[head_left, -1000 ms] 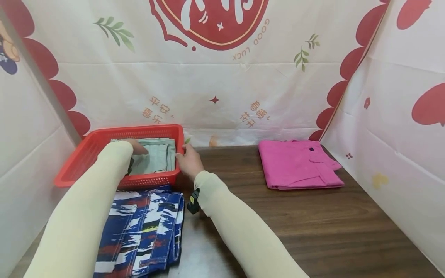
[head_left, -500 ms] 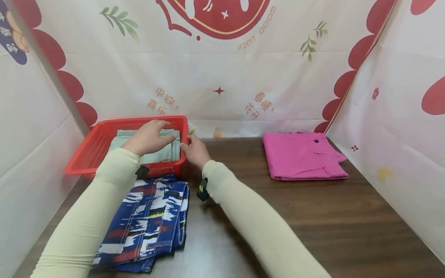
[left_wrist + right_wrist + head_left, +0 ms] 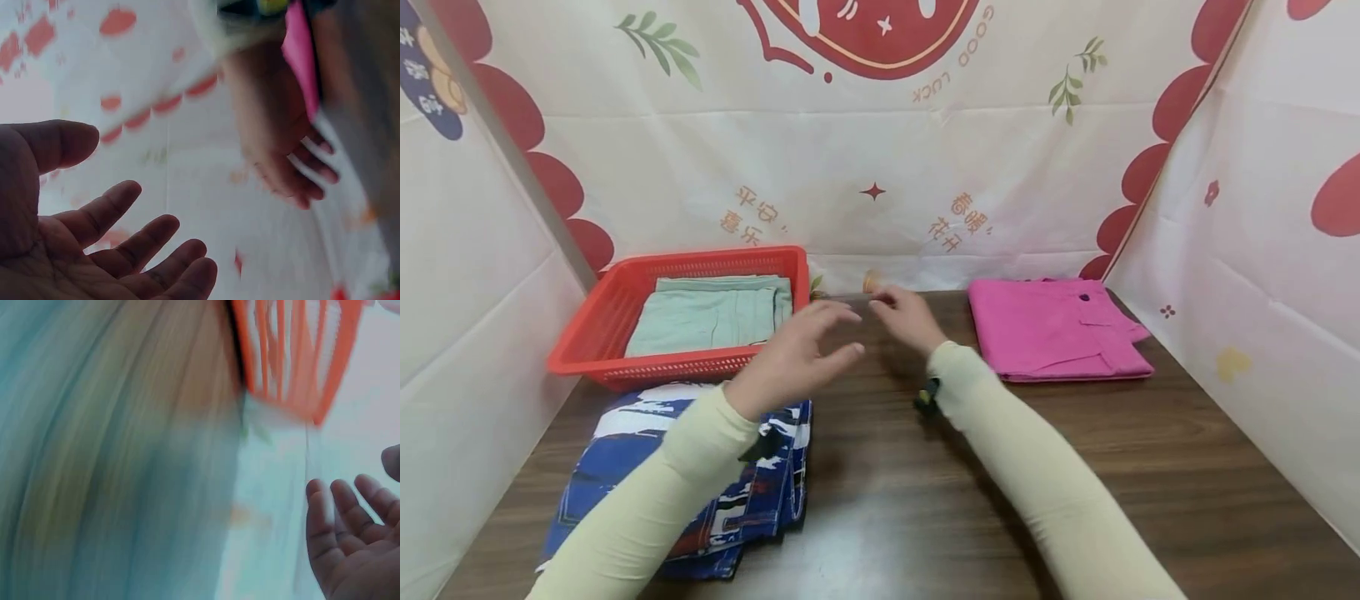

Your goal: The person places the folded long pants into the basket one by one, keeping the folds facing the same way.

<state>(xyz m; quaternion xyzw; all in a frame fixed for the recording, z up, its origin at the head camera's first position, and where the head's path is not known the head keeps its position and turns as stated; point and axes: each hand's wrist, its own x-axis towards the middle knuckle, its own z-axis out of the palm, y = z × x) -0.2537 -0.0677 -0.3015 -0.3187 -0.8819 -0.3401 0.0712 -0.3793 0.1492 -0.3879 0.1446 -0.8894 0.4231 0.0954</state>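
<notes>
My left hand [image 3: 797, 357] hovers in the air above the table, just right of the red basket's front corner, its fingers spread and holding nothing. To its right, my right hand [image 3: 910, 318] is also off the table with loosely bent fingers and nothing in them. The red plastic basket [image 3: 587, 329] holds folded pale green trousers [image 3: 700, 321] in its right part. In front of it lies a folded blue, white and red patterned garment [image 3: 625, 467], partly hidden by my left forearm. Folded pink trousers [image 3: 1037, 329] lie at the back right, nearest my right hand.
The brown wooden table [image 3: 910, 508] is enclosed by white printed cloth [image 3: 880, 150] at the back and both sides. The basket stands close to the back cloth and the left side. A dark band [image 3: 927, 398] circles my right wrist.
My left hand has come up out of the basket and moved right. My right hand has let go of the basket's right rim and moved right, toward the pink trousers.
</notes>
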